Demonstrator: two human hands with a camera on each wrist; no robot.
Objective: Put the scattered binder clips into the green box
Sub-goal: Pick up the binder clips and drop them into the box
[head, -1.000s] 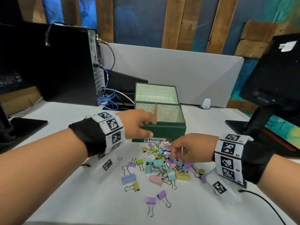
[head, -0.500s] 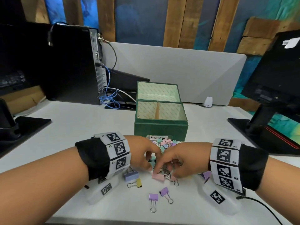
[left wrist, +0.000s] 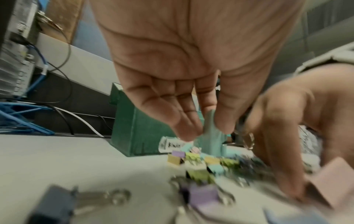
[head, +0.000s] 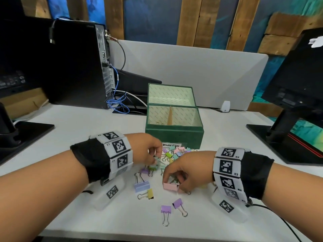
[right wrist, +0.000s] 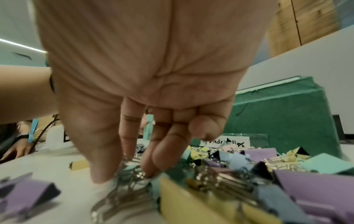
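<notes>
your left hand point(left wrist: 191, 84) pinching teal clip point(left wrist: 211, 136), right hand point(head: 189, 169) fingers curled on pink clip point(head: 170, 186) beside green box point(head: 174, 137)

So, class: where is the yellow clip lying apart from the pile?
Head view: the yellow clip lies on the table, just below the blue clip, nearer the left hand.

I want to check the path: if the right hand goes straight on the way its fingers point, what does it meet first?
Probably the clip pile: the right hand points down, fingertips already at wire handles, white table beneath.
</notes>
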